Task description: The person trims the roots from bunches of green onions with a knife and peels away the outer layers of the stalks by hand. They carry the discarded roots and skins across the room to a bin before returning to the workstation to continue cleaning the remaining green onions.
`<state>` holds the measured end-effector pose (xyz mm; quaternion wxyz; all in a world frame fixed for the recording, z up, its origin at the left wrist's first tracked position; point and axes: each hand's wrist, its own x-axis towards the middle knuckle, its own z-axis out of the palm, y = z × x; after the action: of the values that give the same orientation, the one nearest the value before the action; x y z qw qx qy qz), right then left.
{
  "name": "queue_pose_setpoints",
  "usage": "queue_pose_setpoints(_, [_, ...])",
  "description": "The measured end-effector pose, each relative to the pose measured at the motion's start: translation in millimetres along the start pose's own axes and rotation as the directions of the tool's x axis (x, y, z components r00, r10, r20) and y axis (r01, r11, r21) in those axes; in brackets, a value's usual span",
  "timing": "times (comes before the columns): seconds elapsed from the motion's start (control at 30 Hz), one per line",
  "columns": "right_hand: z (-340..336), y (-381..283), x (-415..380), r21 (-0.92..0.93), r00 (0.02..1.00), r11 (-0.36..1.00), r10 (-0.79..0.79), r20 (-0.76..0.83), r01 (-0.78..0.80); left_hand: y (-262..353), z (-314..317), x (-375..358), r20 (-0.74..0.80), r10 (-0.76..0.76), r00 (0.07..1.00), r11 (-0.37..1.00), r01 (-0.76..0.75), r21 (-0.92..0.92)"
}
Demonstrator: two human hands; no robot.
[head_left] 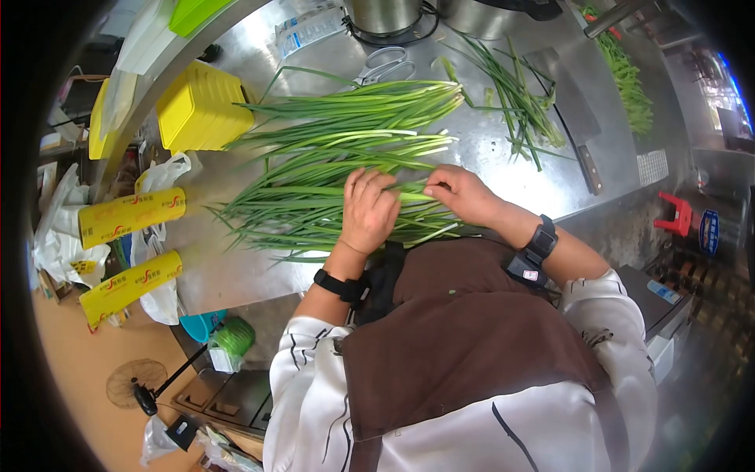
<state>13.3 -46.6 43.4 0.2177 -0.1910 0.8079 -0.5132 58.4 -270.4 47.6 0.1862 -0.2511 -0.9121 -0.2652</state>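
Note:
Long scallions (307, 149) lie sideways in loose bunches on the steel worktop, white ends to the right and green tips to the left. My left hand (370, 208) rests over the nearer bunch, its fingers curled round some scallion leaves. To its right, my right hand (464, 193) pinches the pale end part of the scallions between thumb and fingers. What lies beneath my left palm is hidden. A smaller heap of scallion trimmings (519, 110) lies farther right, next to a cleaver (568, 102) with a wooden handle.
Scissors (385, 64) lie behind the scallions, near metal pots (385, 14). Yellow baskets (200, 110) and rolls of yellow-printed film (132, 216) stand at the left edge. More greens (625, 82) are at the far right. A red stool (674, 214) stands beyond the worktop.

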Motion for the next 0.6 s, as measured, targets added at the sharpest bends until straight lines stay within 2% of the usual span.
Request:
queue_pose_setpoints(0.03, [0,1,-1,0.026,0.999,0.999,0.046,-0.021,-0.045,0,0,-2,-0.012,0.008,1.0,1.0,-0.008,-0.001])
queue_pose_setpoints(0.13, [-7,4,-7,-0.059,0.994,0.997,0.045,-0.099,-0.051,0,1,-5,-0.003,-0.01,1.0,1.0,0.01,0.007])
queue_pose_setpoints(0.23, [-23,13,-12,-0.044,0.973,0.988,0.137,-0.184,-0.147,-4,-1,-9,0.004,-0.028,1.0,0.999,0.028,0.018])
queue_pose_setpoints(0.33, [-45,26,-15,0.085,0.93,0.989,0.141,-0.34,-0.119,-6,1,-15,0.025,-0.03,0.999,1.0,0.03,0.002])
queue_pose_setpoints(0.43, [-48,36,-12,0.407,0.902,0.906,0.265,-0.342,-0.112,-8,5,-15,0.065,-0.027,0.998,0.999,0.029,-0.023])
queue_pose_setpoints(0.53, [-50,24,-9,0.615,0.848,0.785,0.277,-0.452,0.072,-10,-2,-16,0.098,-0.022,0.995,1.0,0.023,-0.009])
queue_pose_setpoints(0.57, [-61,23,-7,0.598,0.841,0.801,0.301,-0.45,0.033,-9,-5,-20,0.111,-0.031,0.993,0.999,0.032,-0.006])
queue_pose_setpoints(0.6, [-64,18,-5,0.599,0.838,0.798,0.284,-0.466,0.062,-9,-7,-25,0.122,-0.041,0.992,0.999,0.041,-0.002])
